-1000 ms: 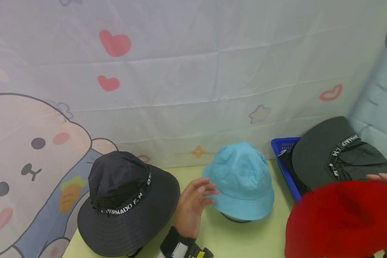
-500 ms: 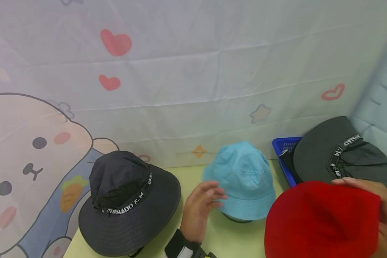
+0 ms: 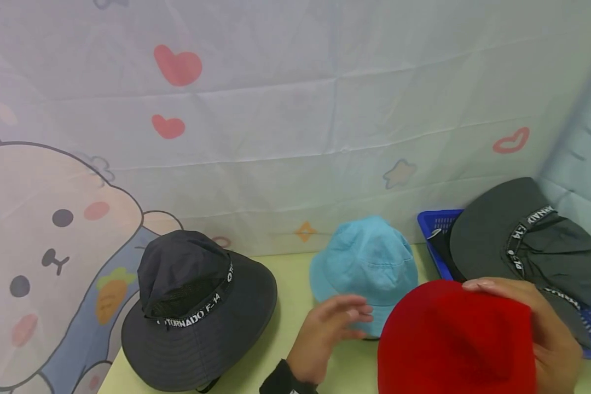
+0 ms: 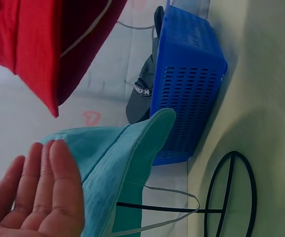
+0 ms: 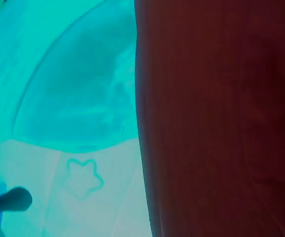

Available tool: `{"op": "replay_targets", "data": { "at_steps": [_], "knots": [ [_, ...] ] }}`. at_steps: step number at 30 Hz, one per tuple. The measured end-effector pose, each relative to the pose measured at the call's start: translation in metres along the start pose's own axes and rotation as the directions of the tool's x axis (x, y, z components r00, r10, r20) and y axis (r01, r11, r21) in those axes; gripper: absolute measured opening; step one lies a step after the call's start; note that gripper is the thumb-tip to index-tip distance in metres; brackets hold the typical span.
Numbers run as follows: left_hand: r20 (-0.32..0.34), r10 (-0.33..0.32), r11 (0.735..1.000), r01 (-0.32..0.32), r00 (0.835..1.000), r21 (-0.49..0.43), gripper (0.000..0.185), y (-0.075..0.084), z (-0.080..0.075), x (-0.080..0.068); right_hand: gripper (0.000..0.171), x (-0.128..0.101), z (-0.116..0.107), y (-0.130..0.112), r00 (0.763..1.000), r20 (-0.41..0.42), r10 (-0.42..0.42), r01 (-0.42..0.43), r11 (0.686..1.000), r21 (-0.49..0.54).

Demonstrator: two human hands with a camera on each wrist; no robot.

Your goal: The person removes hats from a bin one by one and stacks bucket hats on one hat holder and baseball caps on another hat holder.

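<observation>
My right hand [image 3: 551,334] grips a red bucket hat [image 3: 455,342] by its crown at the lower right of the head view. In the right wrist view the red cloth [image 5: 206,123] covers the right half. My left hand [image 3: 327,334] holds nothing, its fingers loosely bent before a light blue bucket hat [image 3: 366,262]. That hat sits on a black wire stand [image 4: 226,197], seen under it in the left wrist view, with a pale cord hanging from the brim. There the red hat's brim hangs above and beyond my left fingers.
A dark grey wide-brimmed hat [image 3: 197,317] with a lettered band stands to the left on the pale yellow table [image 3: 266,350]. At right, a blue perforated basket [image 3: 430,219] holds similar dark hats [image 3: 492,235]. A printed cloth [image 3: 295,109] hangs behind.
My right hand has brought the red hat leftward, uncovering more of the basket. My left hand has shifted right and a little downward, across the front of the light blue hat.
</observation>
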State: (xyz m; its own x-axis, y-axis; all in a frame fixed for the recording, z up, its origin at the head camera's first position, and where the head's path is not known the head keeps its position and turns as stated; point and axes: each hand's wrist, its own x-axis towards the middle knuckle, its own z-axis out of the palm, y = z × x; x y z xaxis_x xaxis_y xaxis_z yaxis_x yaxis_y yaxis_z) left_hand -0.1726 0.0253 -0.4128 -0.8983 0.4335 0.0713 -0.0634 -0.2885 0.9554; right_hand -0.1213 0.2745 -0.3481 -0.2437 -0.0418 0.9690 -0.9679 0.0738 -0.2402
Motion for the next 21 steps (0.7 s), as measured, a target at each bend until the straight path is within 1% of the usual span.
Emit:
{"op": "replay_targets", "data": {
  "at_steps": [2,7,11,16,21],
  "knots": [
    [0.011,-0.022,1.000,0.022,1.000,0.018,0.036,-0.002,0.002,0.000,0.033,0.000,0.004,0.002,1.000,0.016,-0.016,0.015,0.998,0.060],
    [0.048,-0.055,0.998,0.053,0.997,0.046,0.037,-0.006,0.006,0.001,0.032,-0.004,0.010,0.004,0.999,0.047,-0.012,0.007,0.995,0.102],
    [0.077,-0.071,0.994,0.064,0.995,0.087,0.040,-0.010,0.008,0.001,0.032,-0.005,0.015,0.005,0.998,0.069,-0.014,0.007,0.994,0.110],
    [0.075,-0.083,0.990,0.074,0.994,0.117,0.039,-0.014,0.007,0.002,0.029,-0.005,0.023,0.003,0.999,0.052,-0.008,0.003,0.995,0.100],
    [0.073,-0.147,0.978,0.134,0.986,0.161,0.034,-0.018,0.006,0.003,0.030,-0.005,0.027,0.002,0.997,0.071,-0.012,0.006,0.996,0.085]
  ]
}}
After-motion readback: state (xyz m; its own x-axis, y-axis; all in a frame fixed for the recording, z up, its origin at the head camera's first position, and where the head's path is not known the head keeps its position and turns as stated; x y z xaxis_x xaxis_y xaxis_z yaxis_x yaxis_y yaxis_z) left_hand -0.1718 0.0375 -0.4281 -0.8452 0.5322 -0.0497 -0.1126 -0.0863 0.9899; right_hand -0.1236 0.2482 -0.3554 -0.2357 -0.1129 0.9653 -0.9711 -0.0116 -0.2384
